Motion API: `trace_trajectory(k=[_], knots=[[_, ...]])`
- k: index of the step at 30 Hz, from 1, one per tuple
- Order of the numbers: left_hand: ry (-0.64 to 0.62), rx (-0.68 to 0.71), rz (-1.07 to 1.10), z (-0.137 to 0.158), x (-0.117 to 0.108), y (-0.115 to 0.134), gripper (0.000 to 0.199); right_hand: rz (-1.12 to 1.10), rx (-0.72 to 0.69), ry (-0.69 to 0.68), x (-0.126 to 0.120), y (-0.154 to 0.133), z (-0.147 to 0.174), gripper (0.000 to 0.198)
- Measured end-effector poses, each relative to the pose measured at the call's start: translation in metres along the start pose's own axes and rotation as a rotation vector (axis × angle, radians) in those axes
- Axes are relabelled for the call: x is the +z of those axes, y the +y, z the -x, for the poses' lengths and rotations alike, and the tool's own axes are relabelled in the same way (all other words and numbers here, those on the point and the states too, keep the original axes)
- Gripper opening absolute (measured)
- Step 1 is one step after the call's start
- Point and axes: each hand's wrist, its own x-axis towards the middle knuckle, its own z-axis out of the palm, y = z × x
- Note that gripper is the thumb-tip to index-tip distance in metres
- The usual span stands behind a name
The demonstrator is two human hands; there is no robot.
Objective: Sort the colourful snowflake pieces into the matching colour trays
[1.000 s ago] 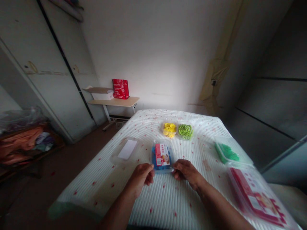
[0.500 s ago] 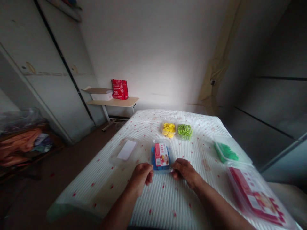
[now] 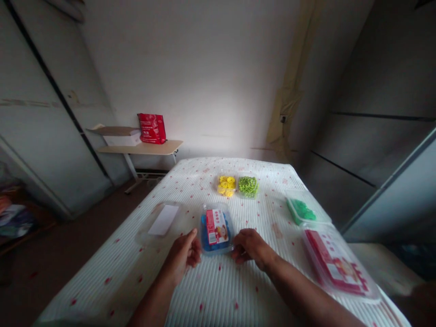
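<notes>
Tubs (image 3: pixel 248 196), yellow and green, beyond blue-filled box (image 3: pixel 216 230).

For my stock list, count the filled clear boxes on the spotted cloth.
5: blue box between left hand and right hand; yellow box and light-green box farther off, side by side; green box at right; pink box nearer. None looks hidden.

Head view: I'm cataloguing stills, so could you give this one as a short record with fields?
Left hand: loosely curled beside the near-left corner of the blue-filled lidded box; contact unclear
Right hand: fingers at its near-right corner; contact unclear
Left of box: clear plastic lid with white label, lying flat
Beyond box: tub of yellow pieces, left of tub of light-green pieces
Right side: box of green pieces; pink-filled box nearer the camera
Background: red bag and white carton on side table
</notes>
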Motion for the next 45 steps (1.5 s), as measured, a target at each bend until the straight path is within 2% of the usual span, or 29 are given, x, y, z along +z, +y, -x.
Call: trace_trajectory(k=[6,10,13,17,19,22,27,33,38,42,45], knots=[[0.007,0.025,0.0,0.004,-0.001,0.002,0.046,-0.121,-0.057,-0.039,-0.013,-0.006,0.024,0.011],[0.005,0.033,-0.023,0.006,0.0,0.004,0.044,-0.115,-0.084,-0.035,-0.038,-0.027,0.041,0.012],[-0.002,0.045,-0.041,0.007,0.0,0.005,0.043,-0.059,-0.134,0.047,-0.079,-0.055,0.045,0.013],[-0.019,0.042,-0.056,0.008,-0.001,0.004,0.044,-0.002,-0.252,0.318,-0.156,-0.095,0.029,0.014],[-0.028,0.037,-0.067,0.008,-0.001,0.004,0.043,0.051,-0.254,0.443,-0.194,-0.11,0.015,0.011],[-0.034,0.021,-0.089,0.009,0.0,0.007,0.042,0.092,-0.183,0.591,-0.239,-0.121,-0.01,0.011],[-0.027,-0.034,-0.123,0.008,0.003,0.012,0.041,0.162,-0.044,0.763,-0.283,-0.116,-0.047,0.014],[-0.019,-0.083,-0.166,0.002,0.004,0.011,0.043,0.186,0.019,0.758,-0.307,-0.095,-0.079,0.014],[-0.017,-0.112,-0.209,0.001,0.004,0.012,0.042,0.219,0.067,0.726,-0.32,-0.075,-0.093,0.015],[-0.011,-0.103,-0.209,0.0,0.003,0.011,0.039,0.281,0.046,0.707,-0.33,-0.059,-0.1,0.019],[-0.025,-0.095,-0.198,-0.002,0.002,0.008,0.04,0.346,-0.049,0.708,-0.338,-0.052,-0.103,0.02]])
